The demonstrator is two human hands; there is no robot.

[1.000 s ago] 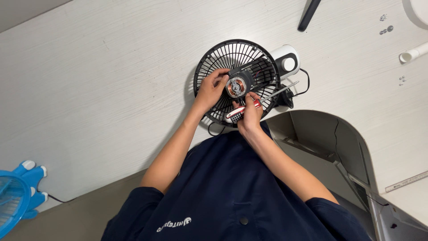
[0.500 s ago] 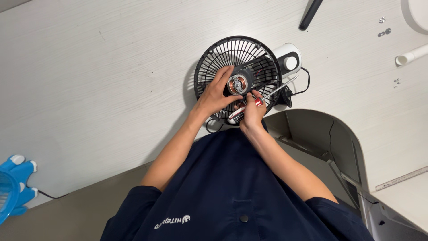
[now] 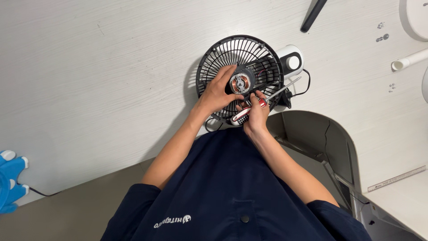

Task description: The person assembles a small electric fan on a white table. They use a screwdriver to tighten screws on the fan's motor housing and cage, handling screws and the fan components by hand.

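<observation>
The right hand (image 3: 255, 117) is closed around a screwdriver (image 3: 261, 103) with a red, white and black handle; its metal shaft sticks out past the fingers, away from the body, and ends over the dark cable (image 3: 299, 93) near the white fan base (image 3: 292, 61). The fingertips of this hand seem also to pinch something small at the motor's near edge, though the view is too tight to say what. The left hand (image 3: 218, 91) lies just beside it, fingers curled over the near left side of the fan motor (image 3: 240, 83), steadying it without fully enclosing it.

The motor sits at the centre of the black rear fan grille (image 3: 232, 53), which lies flat on the pale wood-grain table (image 3: 89, 67). Its housing is off: a ring of copper windings shows around a bright metal hub, with thin red and black wires running off on the far side.

As I judge it, the main risk lies in the right hand doing two jobs at once. With the screwdriver tucked in the palm while the fingers work, the tool could slip out, or its shaft could swing into the cable or scrape the bare windings. A small part let go here could drop through the grille slots. The thin wires could be strained if the left hand twists the motor.

Further off, beyond the right hand, small loose screws (image 3: 381, 32) and a white tube (image 3: 408, 60) lie on the table.
</observation>
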